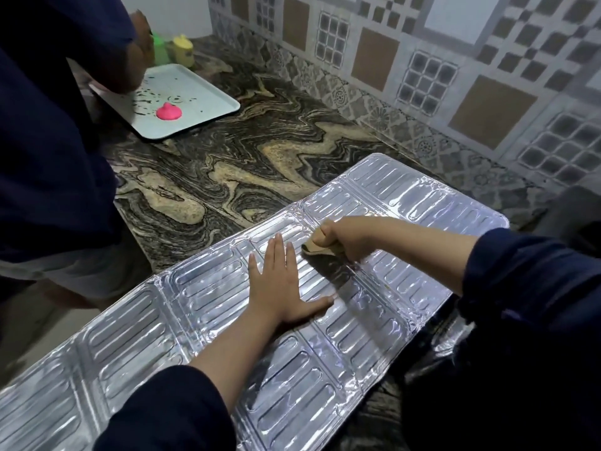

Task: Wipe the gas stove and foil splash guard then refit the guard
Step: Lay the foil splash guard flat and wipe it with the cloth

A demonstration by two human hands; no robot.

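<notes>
The silver foil splash guard lies unfolded and flat on the marbled countertop, reaching from the lower left to the right. My left hand presses on its middle panel, palm down, fingers straight and spread. Just to the right, my right hand grips a tan cloth against the foil. The gas stove is out of view.
A second person in dark clothes stands at the left, a hand over a white tray that holds a pink blob and dark specks. Green and yellow containers stand behind the tray. A patterned tiled wall runs along the back.
</notes>
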